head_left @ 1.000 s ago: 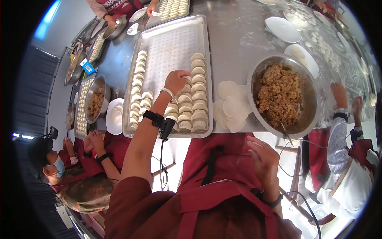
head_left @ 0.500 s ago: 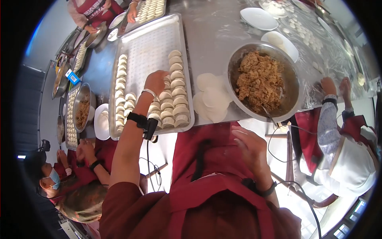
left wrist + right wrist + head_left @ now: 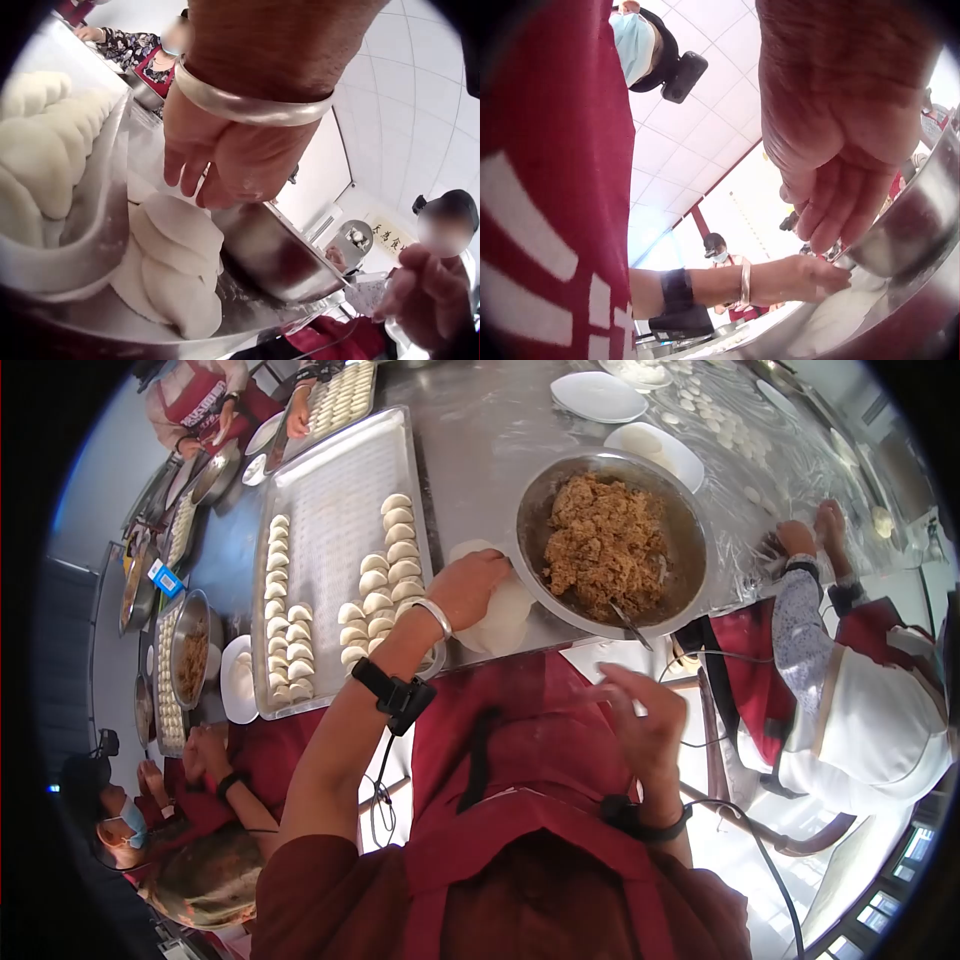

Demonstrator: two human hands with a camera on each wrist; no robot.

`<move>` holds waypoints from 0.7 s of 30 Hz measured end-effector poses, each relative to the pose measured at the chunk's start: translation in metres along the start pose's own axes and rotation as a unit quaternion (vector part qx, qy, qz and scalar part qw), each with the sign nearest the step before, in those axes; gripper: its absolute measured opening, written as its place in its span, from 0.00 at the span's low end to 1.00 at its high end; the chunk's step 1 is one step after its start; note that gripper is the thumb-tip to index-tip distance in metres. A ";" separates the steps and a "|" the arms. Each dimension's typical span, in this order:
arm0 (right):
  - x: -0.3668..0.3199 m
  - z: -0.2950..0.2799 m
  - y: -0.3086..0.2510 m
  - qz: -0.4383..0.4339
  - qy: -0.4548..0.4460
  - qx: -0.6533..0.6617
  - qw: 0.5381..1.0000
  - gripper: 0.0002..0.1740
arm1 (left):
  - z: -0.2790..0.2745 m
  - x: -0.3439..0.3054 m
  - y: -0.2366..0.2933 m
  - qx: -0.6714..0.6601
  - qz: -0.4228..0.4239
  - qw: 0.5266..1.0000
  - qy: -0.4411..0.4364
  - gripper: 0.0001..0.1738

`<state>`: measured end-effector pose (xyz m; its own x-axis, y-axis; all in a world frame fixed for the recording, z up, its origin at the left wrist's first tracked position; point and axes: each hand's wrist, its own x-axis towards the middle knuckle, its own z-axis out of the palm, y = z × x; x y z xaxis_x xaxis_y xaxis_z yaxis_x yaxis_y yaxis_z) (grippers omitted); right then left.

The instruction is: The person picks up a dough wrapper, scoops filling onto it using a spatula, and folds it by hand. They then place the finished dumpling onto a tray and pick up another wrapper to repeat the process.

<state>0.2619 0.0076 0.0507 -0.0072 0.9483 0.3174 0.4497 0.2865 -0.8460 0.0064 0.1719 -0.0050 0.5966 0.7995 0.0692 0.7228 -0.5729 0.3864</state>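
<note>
My left hand (image 3: 468, 592), with a silver bangle on its wrist, reaches over a pile of round dough wrappers (image 3: 508, 618) on the metal table. In the left wrist view its fingers hang close above the wrappers (image 3: 176, 262) with nothing visible in them. My right hand (image 3: 648, 710) hovers in front of the apron, near the table edge; it is blurred, with fingers loosely bent. Left of the pile, a metal tray (image 3: 425, 480) bears rows of folded dumplings (image 3: 400, 530). A steel bowl (image 3: 532, 575) of brown filling (image 3: 605, 540) stands to the right.
A spoon handle (image 3: 632, 628) leans over the bowl's near rim. White plates (image 3: 598, 398) lie farther back. People work on both sides, one in a mask (image 3: 133, 825) at left. Another bowl (image 3: 190, 650) of filling stands there. A cable (image 3: 745, 815) hangs from my right wrist.
My left hand has left the dumpling rows in the tray and moved right to the wrappers. The right hand has lifted slightly, its fingers more bent. The head view has shifted right.
</note>
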 end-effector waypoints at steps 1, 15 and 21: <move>-0.006 -0.009 0.010 0.039 0.028 0.007 0.999 0.11 | 0.000 0.001 0.000 0.004 -0.002 1.000 0.004 0.19; 0.017 -0.009 0.046 0.022 0.096 0.003 0.995 0.24 | -0.005 0.011 -0.001 -0.055 -0.079 0.994 0.047 0.08; 0.032 -0.002 0.047 -0.064 0.093 -0.077 0.991 0.13 | -0.004 0.008 -0.004 -0.029 -0.093 0.994 0.054 0.06</move>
<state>0.2847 0.0513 0.0217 0.0861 0.8600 0.5030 0.5865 0.3644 -0.7234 0.0069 0.1816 -0.0029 0.4121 0.9069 0.0881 0.7934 -0.4047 0.4547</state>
